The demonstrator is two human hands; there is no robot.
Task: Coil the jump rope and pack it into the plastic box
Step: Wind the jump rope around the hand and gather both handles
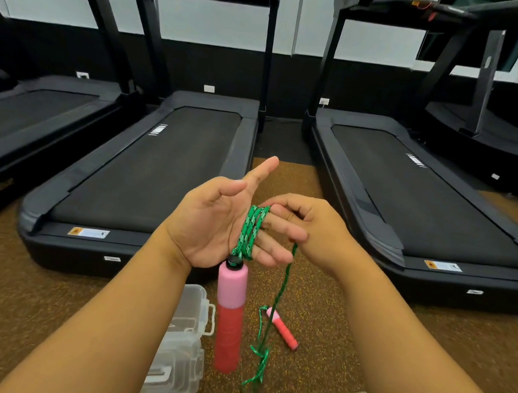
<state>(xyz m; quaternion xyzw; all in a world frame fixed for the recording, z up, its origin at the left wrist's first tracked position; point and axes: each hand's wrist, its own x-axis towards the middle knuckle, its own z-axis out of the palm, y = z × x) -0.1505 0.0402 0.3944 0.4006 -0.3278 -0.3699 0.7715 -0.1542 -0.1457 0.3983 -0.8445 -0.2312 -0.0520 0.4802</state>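
Fingers (273, 238) of the left hand (212, 222) are stretched out flat and held side by side, palm up, thumb lifted clear, and the green jump rope (251, 232) is wound round them in three or four tight turns, sitting across the middle of those fingers. Right hand (303, 228) comes in from the other side, its fingers curled over the left fingertips just beside the coil; it looks to be pinching the rope there, though the actual contact is hidden behind the knuckles. From under that hand a free strand drops straight down towards the floor and ends in a loose tangle. Off the little-finger edge of the left hand hangs one handle (229, 315), pink foam above, red below, dangling upright from a black cap. Second handle (283, 328), same colours, lies on the speckled brown floor (25, 311) just right of the hanging strand. Clear plastic box (181, 348) sits on the floor below the left forearm, just left of the hanging handle. Black treadmills (153, 161) line up beyond.
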